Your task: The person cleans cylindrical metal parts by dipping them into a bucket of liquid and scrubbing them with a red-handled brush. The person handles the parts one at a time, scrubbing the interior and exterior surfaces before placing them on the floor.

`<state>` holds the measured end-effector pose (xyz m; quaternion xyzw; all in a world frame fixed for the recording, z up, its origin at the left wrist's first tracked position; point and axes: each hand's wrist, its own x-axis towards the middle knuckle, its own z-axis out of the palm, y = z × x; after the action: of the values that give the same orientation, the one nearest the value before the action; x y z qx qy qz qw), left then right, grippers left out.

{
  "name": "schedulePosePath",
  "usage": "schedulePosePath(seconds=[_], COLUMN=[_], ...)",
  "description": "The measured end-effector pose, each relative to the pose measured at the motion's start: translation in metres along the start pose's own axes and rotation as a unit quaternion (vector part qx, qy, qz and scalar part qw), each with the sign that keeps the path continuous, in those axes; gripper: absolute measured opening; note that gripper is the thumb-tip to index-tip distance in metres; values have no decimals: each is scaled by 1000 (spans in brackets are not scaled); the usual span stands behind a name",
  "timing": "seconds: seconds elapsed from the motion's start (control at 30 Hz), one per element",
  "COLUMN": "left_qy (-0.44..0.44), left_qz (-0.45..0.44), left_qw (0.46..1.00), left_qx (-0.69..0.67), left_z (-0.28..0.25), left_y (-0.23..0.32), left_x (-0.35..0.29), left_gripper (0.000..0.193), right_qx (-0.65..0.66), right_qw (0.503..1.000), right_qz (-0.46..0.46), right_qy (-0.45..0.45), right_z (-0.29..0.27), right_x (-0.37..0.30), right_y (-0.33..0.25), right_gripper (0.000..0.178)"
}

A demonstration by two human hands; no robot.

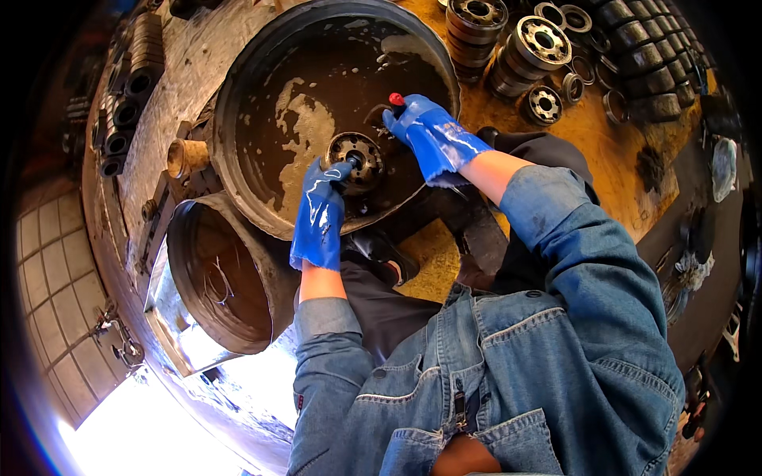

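A round metal hub [367, 176] with a ring of holes is held over the near part of a large round basin [225, 170] of dark, foamy liquid. My left hand [317, 208], in a blue rubber glove, grips its left edge, the thumb at the centre hole. To the right and a little farther off, my gloved right hand [435, 136] is closed around a tool with a red handle end [396, 99]. Something dark shows below the red end, but the tool's working end is too unclear to name.
Similar metal hubs stand in stacks [543, 44] on the floor at the far right, with loose rings [577, 17] beside them. Rows of dark cylinders [635, 40] lie beyond. A second, tilted drum [184, 262] stands at the left, near a rusty stub [187, 158].
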<state>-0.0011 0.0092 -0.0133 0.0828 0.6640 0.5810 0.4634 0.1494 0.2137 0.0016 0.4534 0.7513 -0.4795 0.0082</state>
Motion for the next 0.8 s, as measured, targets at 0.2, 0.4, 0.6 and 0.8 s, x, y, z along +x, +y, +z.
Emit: schedulePosePath(seconds=[0.2, 0.4, 0.6, 0.8], left_qy=[45, 47, 31, 37], left_qz=[-24, -26, -43, -49], left_qw=[984, 996, 991, 985], left_qx=[-171, -70, -126, -158], left_z=[6, -34, -6, -11], left_y=[-8, -38, -27, -27], left_x=[14, 31, 31, 29], left_gripper=[44, 48, 49, 51], right_qx=[232, 224, -27, 76], right_qw=[957, 941, 971, 970], right_qz=[-112, -144, -219, -113], right_qy=[-135, -208, -88, -202], right_z=[-15, 16, 13, -14], right_x=[-26, -39, -7, -49], right_y=[-8, -8, 0, -24], right_gripper=[50, 41, 49, 59])
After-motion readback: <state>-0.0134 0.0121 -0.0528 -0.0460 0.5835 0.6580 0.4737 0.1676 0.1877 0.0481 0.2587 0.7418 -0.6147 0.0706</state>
